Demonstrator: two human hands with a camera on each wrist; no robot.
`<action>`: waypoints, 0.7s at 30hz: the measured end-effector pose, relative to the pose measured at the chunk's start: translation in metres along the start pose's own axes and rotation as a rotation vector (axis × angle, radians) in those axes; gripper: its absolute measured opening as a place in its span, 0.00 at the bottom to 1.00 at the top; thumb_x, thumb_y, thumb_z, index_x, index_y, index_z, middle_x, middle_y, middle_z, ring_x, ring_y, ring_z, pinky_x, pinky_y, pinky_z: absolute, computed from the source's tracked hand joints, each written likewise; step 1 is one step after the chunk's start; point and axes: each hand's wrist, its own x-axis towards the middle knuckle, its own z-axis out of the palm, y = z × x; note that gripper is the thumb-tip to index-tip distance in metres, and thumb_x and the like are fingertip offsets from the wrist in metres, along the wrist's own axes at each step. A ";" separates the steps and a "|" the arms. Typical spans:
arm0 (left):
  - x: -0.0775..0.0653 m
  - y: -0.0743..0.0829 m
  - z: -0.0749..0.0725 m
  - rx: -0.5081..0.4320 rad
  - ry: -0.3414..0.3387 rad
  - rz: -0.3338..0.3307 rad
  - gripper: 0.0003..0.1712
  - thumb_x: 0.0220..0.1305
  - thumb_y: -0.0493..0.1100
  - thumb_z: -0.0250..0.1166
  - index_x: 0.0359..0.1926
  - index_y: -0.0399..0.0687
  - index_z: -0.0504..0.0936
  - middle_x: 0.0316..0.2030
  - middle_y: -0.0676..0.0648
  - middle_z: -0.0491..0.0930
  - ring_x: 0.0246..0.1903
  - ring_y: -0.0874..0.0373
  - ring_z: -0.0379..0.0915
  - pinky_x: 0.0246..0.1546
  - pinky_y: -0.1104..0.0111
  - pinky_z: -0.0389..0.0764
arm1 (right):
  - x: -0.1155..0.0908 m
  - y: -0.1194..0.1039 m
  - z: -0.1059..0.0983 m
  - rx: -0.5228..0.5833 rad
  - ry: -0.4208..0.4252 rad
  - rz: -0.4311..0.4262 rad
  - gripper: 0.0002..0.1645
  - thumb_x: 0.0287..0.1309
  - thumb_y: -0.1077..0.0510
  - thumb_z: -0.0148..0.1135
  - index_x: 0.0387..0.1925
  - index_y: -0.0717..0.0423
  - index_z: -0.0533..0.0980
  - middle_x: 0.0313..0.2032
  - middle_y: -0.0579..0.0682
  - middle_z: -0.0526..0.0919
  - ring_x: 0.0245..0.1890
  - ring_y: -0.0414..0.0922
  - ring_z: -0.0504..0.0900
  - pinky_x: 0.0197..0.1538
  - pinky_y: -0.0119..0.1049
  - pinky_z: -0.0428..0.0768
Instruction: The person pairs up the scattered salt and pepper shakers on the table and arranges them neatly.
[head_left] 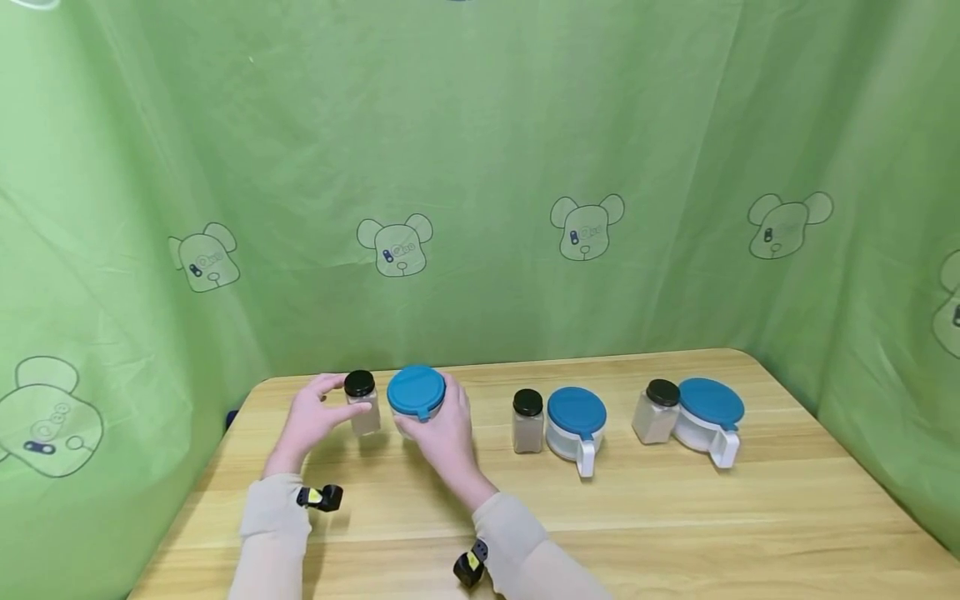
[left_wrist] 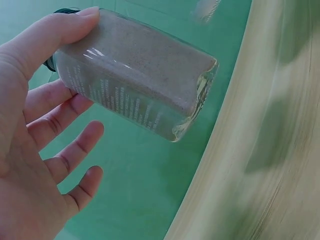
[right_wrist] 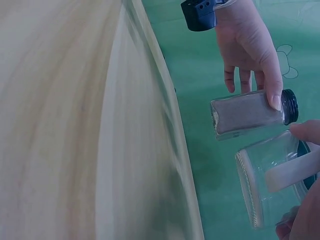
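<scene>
My left hand [head_left: 309, 423] pinches a square glass spice jar [left_wrist: 135, 65] with a black lid between thumb and fingers. Greyish-brown powder fills much of the jar, and small printed text runs along one side. The left ring and little fingers stay off the glass. Right beside it, my right hand [head_left: 452, 435] grips a round glass seasoning pot [right_wrist: 255, 192] that has a blue lid [head_left: 416, 391] and a pale handle [right_wrist: 295, 172]. In the right wrist view both containers hang close together, and shadows fall on the table.
To the right on the wooden table [head_left: 675, 533] stands another black-lidded jar [head_left: 528, 425] beside a blue-lidded pot [head_left: 576, 412]. Farther right is a similar pair, a jar [head_left: 656, 412] and a pot [head_left: 711, 404]. A green curtain [head_left: 480, 125] hangs behind the table.
</scene>
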 end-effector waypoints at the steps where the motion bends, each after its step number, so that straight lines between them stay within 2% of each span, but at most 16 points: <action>1: 0.000 0.000 0.001 -0.002 -0.004 0.002 0.34 0.47 0.49 0.78 0.56 0.43 0.80 0.56 0.41 0.79 0.59 0.46 0.71 0.63 0.46 0.64 | -0.001 0.000 -0.001 0.002 0.001 -0.001 0.53 0.34 0.50 0.82 0.63 0.51 0.65 0.58 0.54 0.73 0.60 0.52 0.72 0.63 0.54 0.72; 5: 0.000 0.002 0.003 -0.003 -0.018 0.002 0.34 0.47 0.50 0.78 0.56 0.45 0.80 0.56 0.43 0.79 0.59 0.47 0.71 0.63 0.47 0.65 | -0.003 0.001 -0.004 0.004 0.007 -0.002 0.53 0.34 0.51 0.82 0.63 0.53 0.65 0.58 0.55 0.73 0.60 0.52 0.72 0.64 0.54 0.72; 13: 0.000 0.003 0.007 -0.023 -0.043 0.012 0.34 0.48 0.51 0.77 0.57 0.47 0.80 0.58 0.43 0.79 0.60 0.47 0.70 0.62 0.47 0.66 | -0.008 0.006 -0.006 0.006 0.034 0.046 0.56 0.34 0.49 0.82 0.66 0.54 0.64 0.60 0.57 0.73 0.62 0.55 0.72 0.64 0.56 0.71; 21: 0.002 0.001 0.010 -0.026 -0.074 0.023 0.34 0.47 0.48 0.78 0.56 0.43 0.81 0.59 0.42 0.78 0.60 0.47 0.70 0.59 0.51 0.69 | -0.010 0.010 -0.009 0.004 0.069 0.076 0.56 0.33 0.50 0.83 0.65 0.56 0.64 0.61 0.58 0.72 0.62 0.56 0.71 0.65 0.57 0.70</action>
